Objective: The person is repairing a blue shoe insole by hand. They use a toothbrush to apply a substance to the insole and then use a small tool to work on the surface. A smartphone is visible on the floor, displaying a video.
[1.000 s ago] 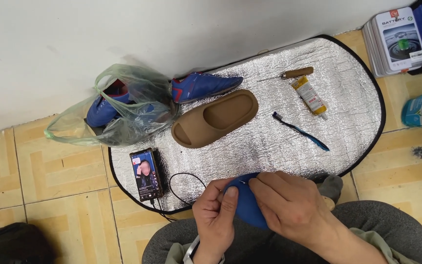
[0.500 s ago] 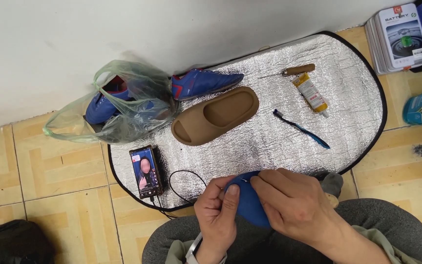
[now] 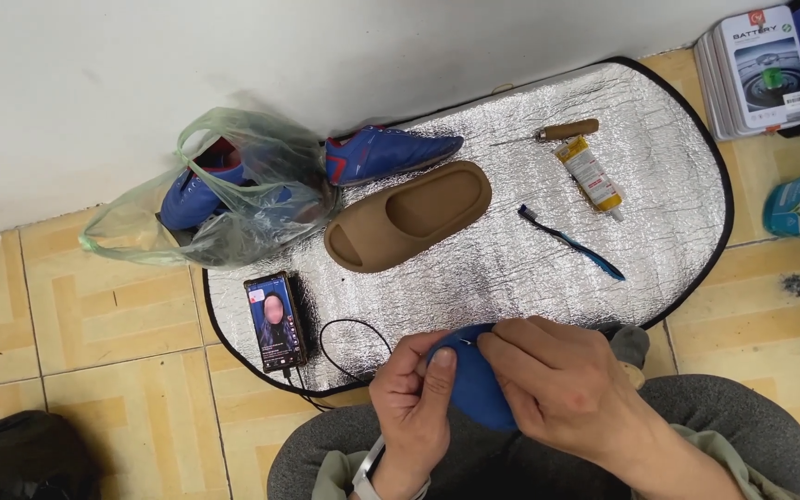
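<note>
Down in the head view, I see both hands meeting over my lap at the near edge of the silver mat (image 3: 659, 139): my left hand (image 3: 411, 393) is closed around the left side of a blue shoe (image 3: 476, 389), thumb pressed on its upper face, while my right hand (image 3: 562, 384) wraps over its right side, fingers pinched at the top where something small and pale shows, too tiny to identify. Most of the shoe is hidden between the palms, so I cannot tell its long axis for sure; what shows runs roughly from the mat edge back toward my knees. Both hands are on it, so neither is nearer. Beyond, well apart, lie a brown slide sandal (image 3: 409, 215), a blue shoe against the wall (image 3: 391, 153), a plastic bag (image 3: 224, 199) holding another blue shoe, a glue tube (image 3: 588, 176), a wooden-handled awl (image 3: 557, 131) and a blue toothbrush (image 3: 571, 243). A phone (image 3: 273, 320) with its cable (image 3: 349, 338) sits just left of my left hand, the nearest clutter.
</note>
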